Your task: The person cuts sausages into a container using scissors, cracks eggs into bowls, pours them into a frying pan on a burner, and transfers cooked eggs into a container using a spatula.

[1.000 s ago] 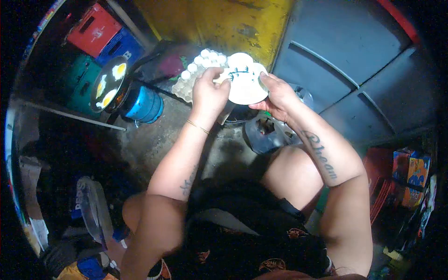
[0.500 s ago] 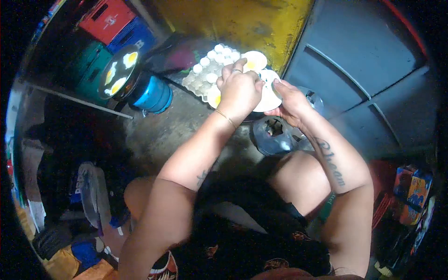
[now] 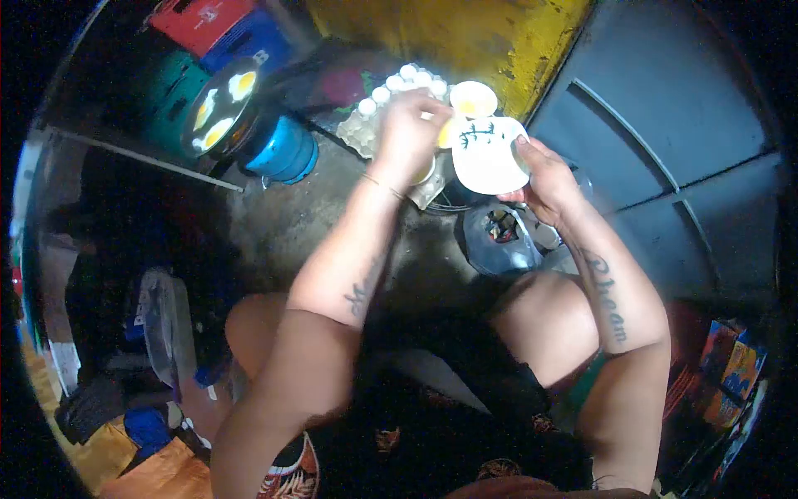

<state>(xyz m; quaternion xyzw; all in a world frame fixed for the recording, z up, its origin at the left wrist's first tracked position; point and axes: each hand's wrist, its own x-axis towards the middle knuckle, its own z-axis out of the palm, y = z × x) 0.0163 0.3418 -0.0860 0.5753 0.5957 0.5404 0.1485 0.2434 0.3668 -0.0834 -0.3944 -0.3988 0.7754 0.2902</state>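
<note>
Thumb and fingers of my right hand [image 3: 544, 175] grip the right edge of a white dish [image 3: 492, 166] with a dark branch pattern. My left hand [image 3: 406, 133] is to its left, fingers curled together over the right part of an egg tray [image 3: 357, 133]; anything between them is too blurred to make out. White eggs [image 3: 381, 94] fill part of that tray. A white bowl [image 3: 474, 90] with something yellow in it stands behind the dish. More yellow [image 3: 446, 134] shows between my left hand and the dish. Below my left hand, the edge of another round container is partly hidden.
Several fried eggs lie in a dark pan [image 3: 224, 104] at the left, beside a blue cylinder [image 3: 285, 150]. A clear plastic bag [image 3: 499, 245] is below the dish. Red [image 3: 199, 25] and blue crates stand back left, grey metal panels [image 3: 632, 108] at the right.
My left hand reached over the dish, then drew back left off it and uncovered its pattern. My right hand kept its hold on the dish. The whole view has shifted.
</note>
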